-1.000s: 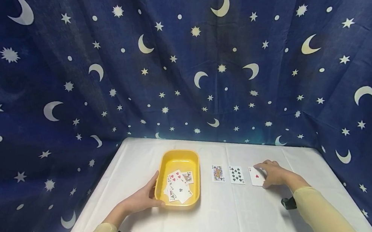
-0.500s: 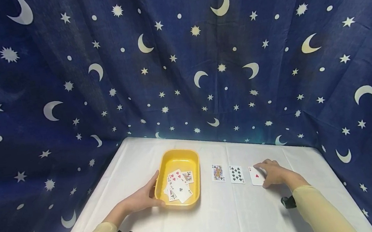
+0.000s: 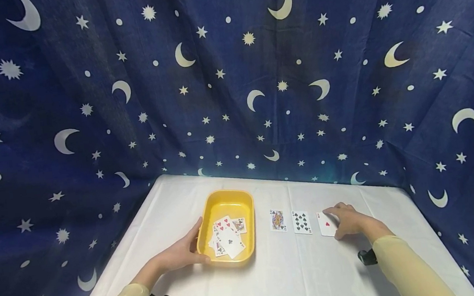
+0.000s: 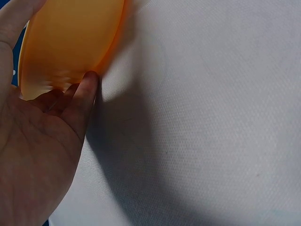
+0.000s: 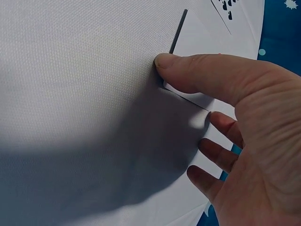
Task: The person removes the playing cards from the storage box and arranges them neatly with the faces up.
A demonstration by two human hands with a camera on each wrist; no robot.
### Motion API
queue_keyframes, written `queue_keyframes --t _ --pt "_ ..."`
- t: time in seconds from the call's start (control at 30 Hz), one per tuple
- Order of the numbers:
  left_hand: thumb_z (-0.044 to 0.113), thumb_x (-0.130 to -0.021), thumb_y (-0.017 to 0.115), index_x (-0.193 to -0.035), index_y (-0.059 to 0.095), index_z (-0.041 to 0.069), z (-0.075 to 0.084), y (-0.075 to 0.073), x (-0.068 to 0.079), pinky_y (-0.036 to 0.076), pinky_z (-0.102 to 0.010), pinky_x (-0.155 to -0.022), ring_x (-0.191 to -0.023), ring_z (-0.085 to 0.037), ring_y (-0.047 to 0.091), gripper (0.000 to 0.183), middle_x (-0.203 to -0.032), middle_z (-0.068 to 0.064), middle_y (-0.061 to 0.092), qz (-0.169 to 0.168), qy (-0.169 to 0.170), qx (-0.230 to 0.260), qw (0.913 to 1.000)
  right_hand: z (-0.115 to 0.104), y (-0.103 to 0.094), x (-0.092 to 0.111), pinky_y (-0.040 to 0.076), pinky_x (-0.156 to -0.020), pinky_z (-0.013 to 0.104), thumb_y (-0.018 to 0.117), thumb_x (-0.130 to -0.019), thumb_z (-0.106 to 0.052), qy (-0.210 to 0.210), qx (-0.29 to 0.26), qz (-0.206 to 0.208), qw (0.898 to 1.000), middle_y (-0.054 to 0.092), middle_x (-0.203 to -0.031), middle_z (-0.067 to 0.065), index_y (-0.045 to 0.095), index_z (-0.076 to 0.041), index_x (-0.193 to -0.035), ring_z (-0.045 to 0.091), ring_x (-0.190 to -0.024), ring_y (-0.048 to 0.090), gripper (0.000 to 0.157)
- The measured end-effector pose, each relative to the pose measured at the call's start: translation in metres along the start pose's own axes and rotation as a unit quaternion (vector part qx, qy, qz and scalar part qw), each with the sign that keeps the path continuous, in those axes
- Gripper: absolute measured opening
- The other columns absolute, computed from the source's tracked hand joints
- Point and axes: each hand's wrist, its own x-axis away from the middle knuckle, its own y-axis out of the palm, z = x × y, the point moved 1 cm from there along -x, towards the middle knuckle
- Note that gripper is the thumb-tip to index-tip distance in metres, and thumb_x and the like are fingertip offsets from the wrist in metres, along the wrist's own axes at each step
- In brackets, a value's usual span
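1. Gripping the yellow tray, on the left of the white tablecloth, by its near left corner with the left hand.
2. Showing inside that tray a loose heap of playing cards, topped by the ace of clubs.
3. Holding the ace of hearts, farther right, with the right hand's thumb and index finger.
4. Showing between tray and ace a face card and a black-pip number card, apart.

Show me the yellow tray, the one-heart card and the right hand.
Yellow tray [image 3: 229, 211]: head view, on its bare floor.
One-heart card [image 3: 327, 225]: head view, on the red heart at its middle.
Right hand [image 3: 351, 221]: head view, on the back of the hand.
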Motion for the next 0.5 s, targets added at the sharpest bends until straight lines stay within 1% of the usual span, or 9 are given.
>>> queue_keyframes --t 0.27,0.5 --pt "0.041 -0.079 0.089 -0.166 -0.001 0.025 0.0017 0.0008 -0.0005 0.024 -0.056 -0.120 -0.152 -0.034 0.027 0.126 -0.170 -0.013 0.016 -0.001 0.000 0.007 1.0000 -0.0022 -0.0013 0.0031 0.034 -0.106 0.073 0.090 -0.070 -0.011 0.001 0.000 0.004 1.000 0.041 -0.147 0.029 0.050 -0.008 -0.150 0.048 -0.131 0.038 0.089" --pt "0.041 -0.079 0.089 -0.166 -0.001 0.024 0.0027 0.0010 0.0000 0.024 -0.057 -0.120 -0.152 -0.034 0.025 0.126 -0.171 -0.012 0.013 -0.001 -0.005 0.009 1.0000 -0.0024 -0.0013 0.0043 0.032 -0.107 0.074 0.090 -0.071 -0.016 0.009 -0.004 0.002 1.000 0.040 -0.148 0.029 0.049 -0.007 -0.151 0.050 -0.134 0.037 0.090"
